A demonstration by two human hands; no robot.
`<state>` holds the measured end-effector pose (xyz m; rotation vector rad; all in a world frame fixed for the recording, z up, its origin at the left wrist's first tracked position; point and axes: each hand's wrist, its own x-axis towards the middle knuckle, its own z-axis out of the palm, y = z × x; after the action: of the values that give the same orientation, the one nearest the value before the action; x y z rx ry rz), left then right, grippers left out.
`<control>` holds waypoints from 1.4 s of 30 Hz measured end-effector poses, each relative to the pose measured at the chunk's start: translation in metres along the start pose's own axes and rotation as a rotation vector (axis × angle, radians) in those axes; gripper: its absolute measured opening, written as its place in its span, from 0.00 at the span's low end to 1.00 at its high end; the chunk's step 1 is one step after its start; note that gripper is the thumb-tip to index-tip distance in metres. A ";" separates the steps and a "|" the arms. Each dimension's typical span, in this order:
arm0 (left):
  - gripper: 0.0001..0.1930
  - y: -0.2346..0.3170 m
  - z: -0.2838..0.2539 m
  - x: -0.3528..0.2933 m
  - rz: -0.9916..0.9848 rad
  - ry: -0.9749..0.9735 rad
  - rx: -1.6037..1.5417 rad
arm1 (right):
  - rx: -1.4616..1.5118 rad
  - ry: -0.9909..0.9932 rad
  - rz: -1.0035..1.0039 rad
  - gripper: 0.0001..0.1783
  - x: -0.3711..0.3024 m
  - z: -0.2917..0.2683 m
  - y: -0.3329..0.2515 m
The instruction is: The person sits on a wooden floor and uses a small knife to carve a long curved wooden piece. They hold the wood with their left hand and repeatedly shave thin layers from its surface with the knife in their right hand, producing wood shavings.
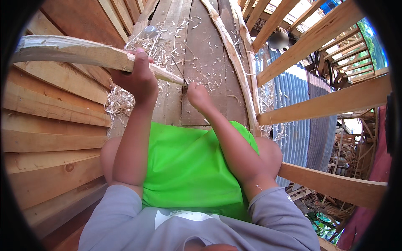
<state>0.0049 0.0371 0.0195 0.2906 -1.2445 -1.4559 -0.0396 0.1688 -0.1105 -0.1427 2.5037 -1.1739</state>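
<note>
– Left grip (pixel 144 79) is closed around one curved, pale piece of wood (pixel 79 52), and right grip (pixel 199 95) is closed at the end of one thin, dark blade (pixel 178 67).

– Where exactly is the wood?

– It is above the plank floor (pixel 205 62), in front of the person. It goes from the far left to a narrow tip just at the blade; I cannot tell surely if they touch.

– And containers?

– I count one, a small clear cup (pixel 150 31) among the shavings (pixel 120 101). What is in it is too small to tell.

– How is the room for moving?

– On the left, a wall of boards (pixel 54 121) stands close. On the right, two long pale poles (pixel 229 47) run along the floor, beside wooden beams (pixel 318 100). Between these edges the planks continue forward, with shavings over them.
</note>
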 end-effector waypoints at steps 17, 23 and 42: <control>0.06 -0.004 -0.012 0.004 -0.002 0.014 0.030 | 0.000 -0.161 -0.042 0.37 -0.021 -0.012 -0.056; 0.10 -0.006 0.002 -0.001 0.012 -0.055 -0.062 | -0.197 0.074 -0.191 0.36 0.042 0.011 0.090; 0.20 -0.010 -0.001 0.002 0.050 0.094 0.121 | 0.098 -0.118 0.118 0.32 -0.010 -0.003 -0.033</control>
<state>-0.0003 0.0326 0.0119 0.4022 -1.2568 -1.3123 -0.0338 0.1520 -0.0809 -0.0370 2.3151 -1.2008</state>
